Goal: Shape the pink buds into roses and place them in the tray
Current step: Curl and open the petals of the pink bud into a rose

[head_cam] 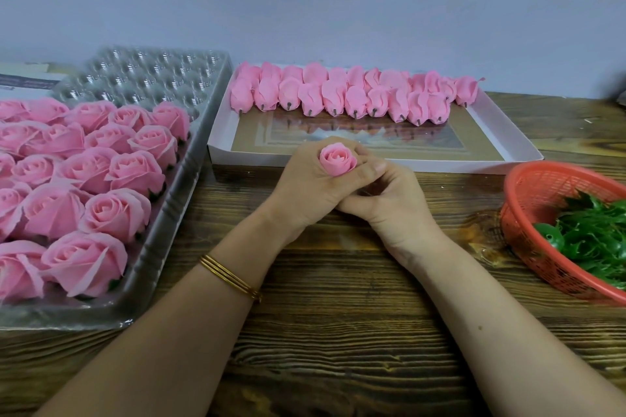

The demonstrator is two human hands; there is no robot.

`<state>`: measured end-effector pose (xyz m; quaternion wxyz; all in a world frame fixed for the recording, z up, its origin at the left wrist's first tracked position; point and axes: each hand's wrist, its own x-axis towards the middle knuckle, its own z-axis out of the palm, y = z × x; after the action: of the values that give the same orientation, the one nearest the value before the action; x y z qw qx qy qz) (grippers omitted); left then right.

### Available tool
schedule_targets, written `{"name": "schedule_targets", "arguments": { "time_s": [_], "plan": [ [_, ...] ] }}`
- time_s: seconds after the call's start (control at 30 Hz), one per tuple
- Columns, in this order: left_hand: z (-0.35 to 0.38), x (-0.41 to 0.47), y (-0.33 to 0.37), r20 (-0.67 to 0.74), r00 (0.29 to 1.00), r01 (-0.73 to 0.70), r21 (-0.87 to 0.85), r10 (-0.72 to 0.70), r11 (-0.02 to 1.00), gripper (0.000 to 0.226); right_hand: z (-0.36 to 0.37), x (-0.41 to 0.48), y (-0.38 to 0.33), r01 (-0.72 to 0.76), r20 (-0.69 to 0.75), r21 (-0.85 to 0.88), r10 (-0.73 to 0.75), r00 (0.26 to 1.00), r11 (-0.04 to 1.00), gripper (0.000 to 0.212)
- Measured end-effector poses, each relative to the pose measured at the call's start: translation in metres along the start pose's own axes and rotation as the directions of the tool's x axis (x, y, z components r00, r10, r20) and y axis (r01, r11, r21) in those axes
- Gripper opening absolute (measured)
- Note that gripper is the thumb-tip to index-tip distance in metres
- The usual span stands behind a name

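A pink bud (pixel 338 159) is grasped in the curled left hand (pixel 305 186) just in front of the white box (pixel 457 164), above the table (pixel 338 332). The right hand (pixel 389 203) is tucked against the left beneath the bud, fingers curled; whether anything is gripped cannot be told. More buds (pixel 338 95) are lined along the box's far side. Left of the box, finished roses (pixel 101 173) are seated in the clear tray (pixel 210 105). Right of the box, a red basket (pixel 528 186) is filled with green leaves (pixel 592 230). Print on a sheet (pixel 27 78) far left of the box is too blurred to be read.
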<state>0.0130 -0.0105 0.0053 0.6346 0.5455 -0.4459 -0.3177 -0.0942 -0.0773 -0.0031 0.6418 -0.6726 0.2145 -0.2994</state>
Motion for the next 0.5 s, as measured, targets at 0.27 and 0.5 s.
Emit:
{"name": "schedule_targets", "arguments": {
  "time_s": [0.27, 0.5],
  "plan": [
    [0.0014, -0.0004, 0.0011, -0.006, 1.000, -0.030, -0.004, 0.030, 1.000, 0.016, 0.0035, 0.0009, -0.0006, 0.020, -0.007, 0.006, -0.020, 1.000, 1.000, 0.042],
    [-0.0003, 0.0007, -0.0008, 0.024, 0.999, -0.033, -0.023, 0.034, 0.999, 0.017, 0.0014, 0.0001, 0.0008, 0.042, -0.018, -0.022, -0.042, 0.999, 0.999, 0.035]
  ]
}}
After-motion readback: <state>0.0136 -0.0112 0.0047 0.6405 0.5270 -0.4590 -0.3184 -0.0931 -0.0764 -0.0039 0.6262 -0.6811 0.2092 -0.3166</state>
